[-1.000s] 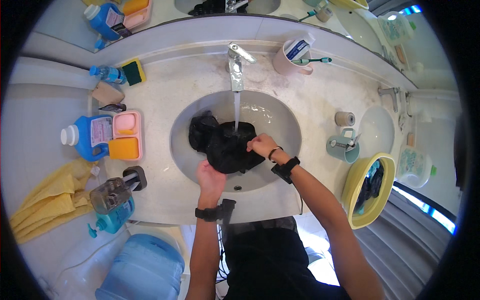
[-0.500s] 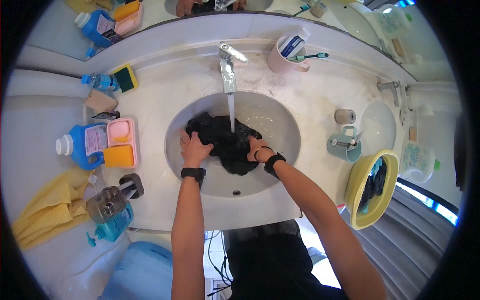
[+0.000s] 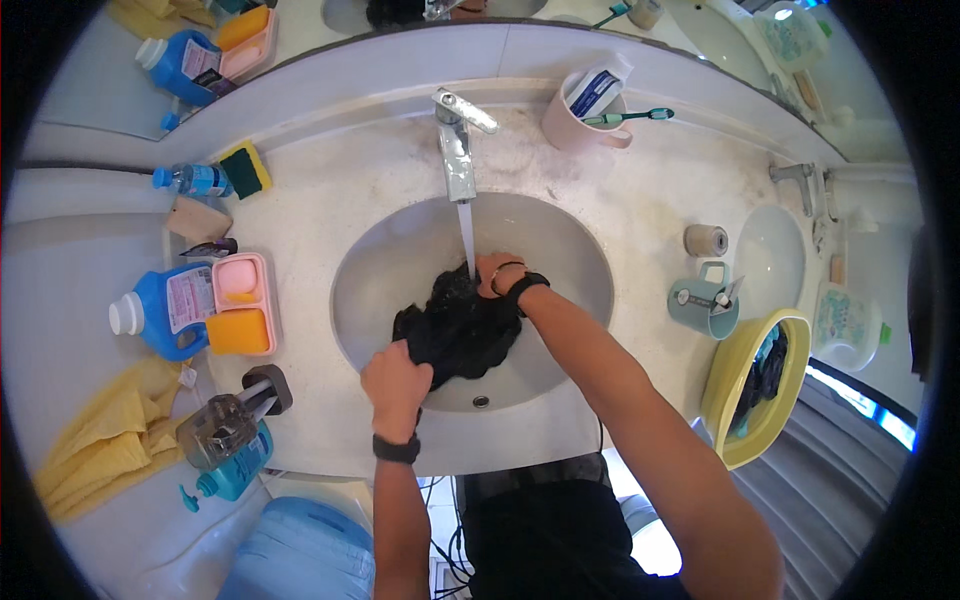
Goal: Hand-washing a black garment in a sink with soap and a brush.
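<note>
A wet black cloth [image 3: 462, 328], perhaps a garment, lies bunched in the oval sink [image 3: 370, 240]. Water runs onto its far edge from the chrome faucet [image 3: 456, 150]. At the near left of the basin, my left hand [image 3: 397, 383] is closed on a corner of the cloth. My right hand [image 3: 497, 274] grips the far right part, close by the stream, its fingers partly hidden by the hand itself. Dark bands circle both wrists. The drain hole [image 3: 481, 402] shows at the near side of the basin.
Left on the counter are a blue detergent jug [image 3: 165, 315], a pink soap tray [image 3: 265, 290], pump bottles [image 3: 235, 460] and a yellow towel [image 3: 120, 430]. A pink cup [image 3: 570, 125] stands behind; a teal mug [image 3: 690, 308] and yellow basin [image 3: 725, 420] of dark cloth are right.
My left hand has moved nearer and closed on the cloth. My right hand has shifted farther back beside the water, and the cloth is now bunched and slanted toward me.
</note>
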